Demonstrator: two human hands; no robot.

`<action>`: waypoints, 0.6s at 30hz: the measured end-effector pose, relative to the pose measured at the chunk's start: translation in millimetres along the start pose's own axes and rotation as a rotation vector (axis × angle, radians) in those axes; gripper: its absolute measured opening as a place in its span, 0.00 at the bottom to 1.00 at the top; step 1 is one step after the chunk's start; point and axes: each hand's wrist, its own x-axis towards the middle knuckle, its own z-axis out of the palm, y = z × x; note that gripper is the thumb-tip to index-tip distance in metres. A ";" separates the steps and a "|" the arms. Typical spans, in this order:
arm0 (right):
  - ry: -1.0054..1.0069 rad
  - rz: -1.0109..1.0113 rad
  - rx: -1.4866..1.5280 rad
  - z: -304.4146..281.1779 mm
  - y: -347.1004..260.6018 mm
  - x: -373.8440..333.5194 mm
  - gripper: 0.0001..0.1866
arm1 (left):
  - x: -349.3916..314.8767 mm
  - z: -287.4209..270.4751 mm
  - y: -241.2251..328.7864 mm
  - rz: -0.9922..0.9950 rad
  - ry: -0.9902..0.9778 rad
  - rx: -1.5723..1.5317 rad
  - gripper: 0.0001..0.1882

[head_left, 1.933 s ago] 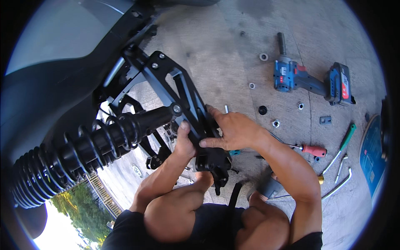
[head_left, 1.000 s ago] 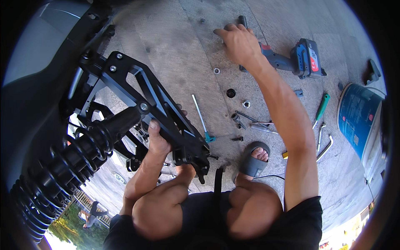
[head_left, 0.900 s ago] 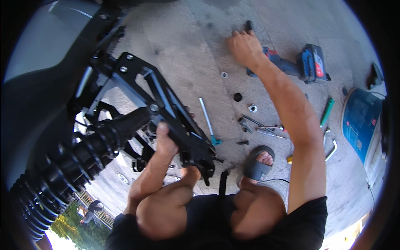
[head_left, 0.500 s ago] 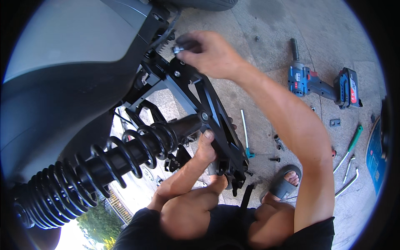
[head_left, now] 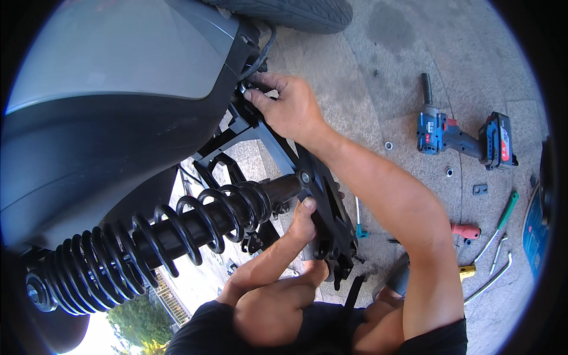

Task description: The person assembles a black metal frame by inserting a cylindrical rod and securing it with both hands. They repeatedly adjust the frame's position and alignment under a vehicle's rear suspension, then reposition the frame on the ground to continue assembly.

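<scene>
A black metal frame (head_left: 277, 148) slants down the middle of the view, joined to a shock absorber (head_left: 171, 235) with a black coil spring. My left hand (head_left: 304, 220) is wrapped round the frame's lower part, its thumb lying just below the bolt head (head_left: 305, 177) at the shock's end. At the frame's upper end, my right hand (head_left: 296, 111) pinches a small silver metal part (head_left: 244, 87) between thumb and fingers, against the joint beside the grey body panel (head_left: 118, 53). The fingers partly hide that part, and I cannot tell its exact kind.
On the paving right of my arm lie a blue cordless impact wrench (head_left: 435, 131), a loose nut (head_left: 449, 171), a ring (head_left: 389, 145) and a small plate (head_left: 480, 189). Nearby are a teal-handled tool (head_left: 361, 232), a red handle (head_left: 467, 230) and a green-handled tool (head_left: 503, 210). A tyre (head_left: 307, 16) is at the top.
My right hand has brought the silver part in against the frame's upper joint. My left hand keeps its hold. The whole view has shifted, showing more of the tyre and the red handle.
</scene>
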 end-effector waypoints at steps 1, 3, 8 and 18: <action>0.026 0.012 0.026 2.4 -0.5 -1.6 0.16 | -0.2 -0.5 0.5 -0.012 -0.010 0.011 0.45; 0.056 0.004 0.091 3.9 -2.1 -4.2 0.15 | -1.0 -1.9 1.3 -0.026 -0.025 0.016 0.45; -0.017 -0.028 0.083 1.6 -10.9 -5.0 0.10 | -2.4 -4.4 -1.3 -0.026 0.010 0.042 0.46; -0.019 -0.293 -0.198 -1.1 -15.7 0.1 0.10 | -1.4 -6.2 -1.2 -0.036 -0.024 0.023 0.46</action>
